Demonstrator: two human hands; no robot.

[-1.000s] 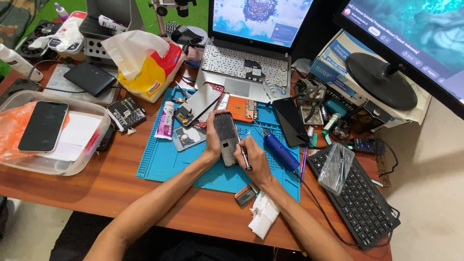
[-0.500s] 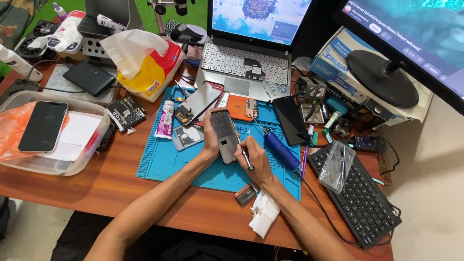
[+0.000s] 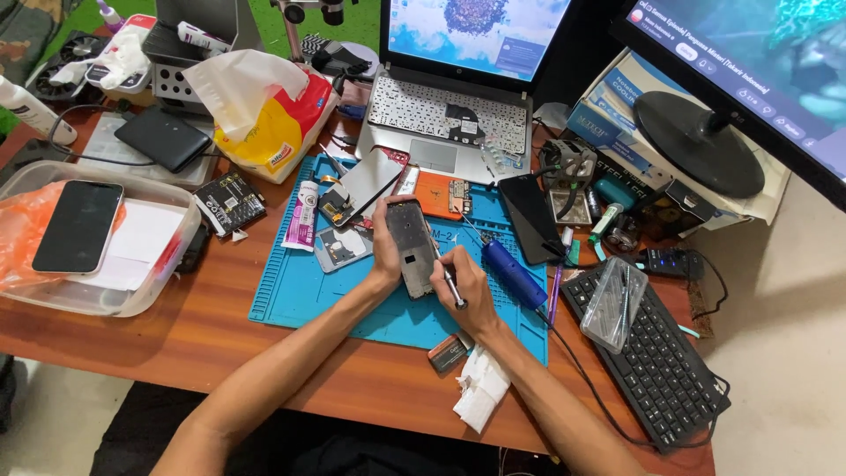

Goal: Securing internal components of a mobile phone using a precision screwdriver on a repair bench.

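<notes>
Over the middle of the blue work mat (image 3: pixel 291 300), an opened phone frame (image 3: pixel 411 249), held up off the mat, long axis running away from the body and tipped a little to the left at the far end. Gripped along its left edge by the left hand (image 3: pixel 386 251), fingers wrapped round the far side, thumb on the near one. Just right of its lower end, the right hand (image 3: pixel 465 286), closed pen-fashion on a slim metal-tipped tool (image 3: pixel 447 280), tip pointing up and left and seeming to touch the frame's lower right edge; exact contact too small to tell. Both hands equally near, one on either side.

Just beyond on the mat: a flat dark panel (image 3: pixel 370 181), an orange part (image 3: pixel 438 194), a small board (image 3: pixel 339 247), a white tube (image 3: pixel 304 214), a black phone (image 3: pixel 530 217) and a blue-handled driver (image 3: pixel 514 274). Near the front edge, a small dark block (image 3: pixel 449 353) and crumpled white tissue (image 3: pixel 480 395).

Underneath, a brown wooden desk (image 3: pixel 176 339), crowded: laptop (image 3: pixel 449 115) behind, black keyboard (image 3: pixel 665 353) with a clear plastic case (image 3: pixel 615 304) on it to the right, a monitor (image 3: pixel 758 79) above that, a clear tray (image 3: pixel 167 256) holding another phone (image 3: pixel 77 226) to the left, a tissue pack (image 3: pixel 273 123) beyond.
</notes>
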